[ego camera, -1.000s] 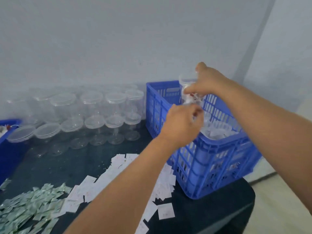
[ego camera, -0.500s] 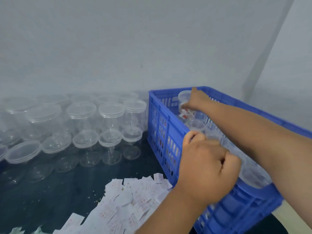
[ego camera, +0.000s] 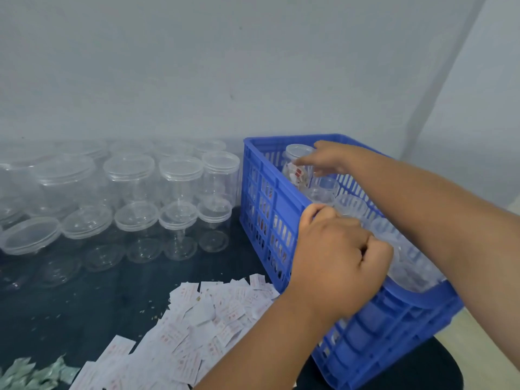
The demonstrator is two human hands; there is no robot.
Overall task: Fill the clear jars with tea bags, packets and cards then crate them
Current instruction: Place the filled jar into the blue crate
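Observation:
A blue plastic crate (ego camera: pixel 270 178) stands at the right end of the dark table (ego camera: pixel 84 302). My right hand (ego camera: pixel 330 159) reaches into its far left corner and holds a lidded clear jar (ego camera: pixel 297 161) with red and white contents. Several more lidded jars (ego camera: pixel 351 205) stand in a row inside the crate. My left hand (ego camera: pixel 334 254) is curled in a fist over the crate's near left rim and seems to grip it.
Two rows of empty lidded clear jars (ego camera: pixel 180 175) stand left of the crate, against the wall. A heap of white cards with red print (ego camera: pixel 213 319) lies in front of the crate. Silvery green packets (ego camera: pixel 33 375) show at the bottom left corner.
My right hand carried the filled jar from above the crate down into its far left corner. My left hand let go of the jar and settled on the rim. My view moved closer.

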